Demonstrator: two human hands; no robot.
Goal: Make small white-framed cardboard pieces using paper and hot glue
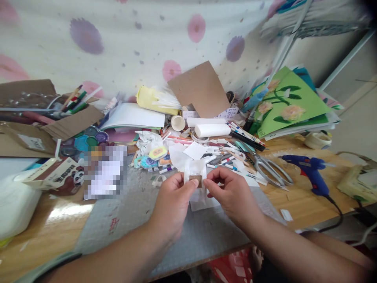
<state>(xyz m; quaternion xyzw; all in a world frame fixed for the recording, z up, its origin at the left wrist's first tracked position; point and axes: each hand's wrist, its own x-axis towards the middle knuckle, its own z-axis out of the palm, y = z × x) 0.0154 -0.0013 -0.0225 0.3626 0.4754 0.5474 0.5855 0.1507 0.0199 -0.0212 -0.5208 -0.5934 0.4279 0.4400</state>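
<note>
My left hand [172, 200] and my right hand [232, 194] meet above a grey mat [138, 214] at the table's front. Both pinch a small piece of white tissue-like paper [194, 169] wrapped round a little brown block [196, 180], which shows between my thumbs. The fingers of each hand are closed on the paper's edges. Under the hands lies a white paper scrap [203, 203] on the mat.
Scissors [272, 169] and a blue glue gun [312, 173] lie to the right on the wooden table [297, 196]. Behind are markers, paper scraps, white rolls [212, 129], a cardboard sheet [200, 88], a paint palette [90, 137], green flower cards [287, 104] and a tape roll [317, 139].
</note>
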